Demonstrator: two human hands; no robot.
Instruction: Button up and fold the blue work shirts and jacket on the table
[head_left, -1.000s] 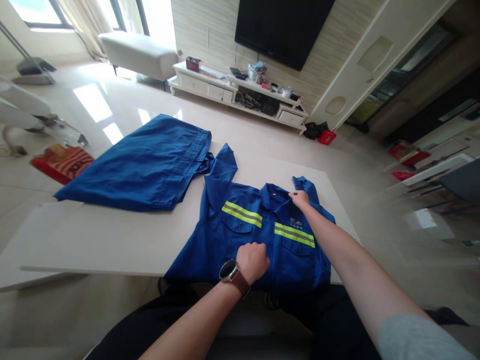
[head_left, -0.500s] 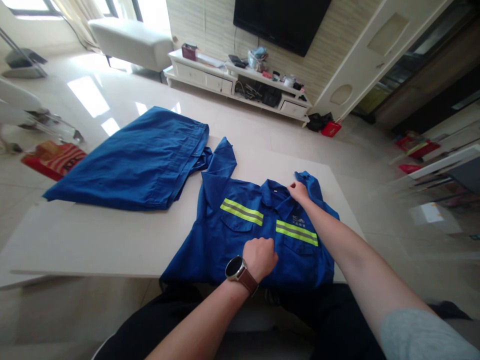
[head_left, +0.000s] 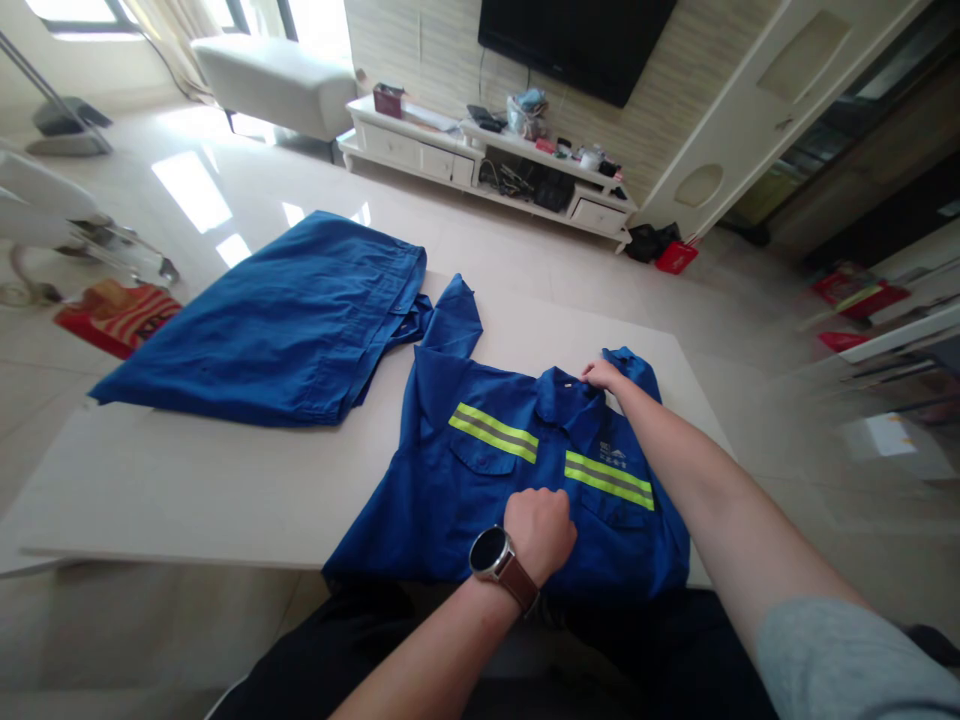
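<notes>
A blue jacket (head_left: 551, 460) lies front up on the pale table (head_left: 202, 480), its collar (head_left: 553, 402) at the far side and its hem by the near edge, close to the person's lap. The right hand (head_left: 601, 376) reaches to the collar's right side, and thumb and fingers look pinched together on the cloth there. The left hand (head_left: 540, 532) is curled in a loose fist over the lower front; whether its fingers grip any fabric, I cannot tell. As for progress, the body looks fairly well spread — both reflective stripes (head_left: 495, 432) show clearly — but the left-side sleeve (head_left: 457, 318) is doubled at an angle, and the right-side sleeve (head_left: 634, 370) sits bunched, partly behind the forearm. The other blue garment (head_left: 277, 320) (trousers, by the look of the waistband) already lies folded over at the left, while the jacket remains unfolded.
</notes>
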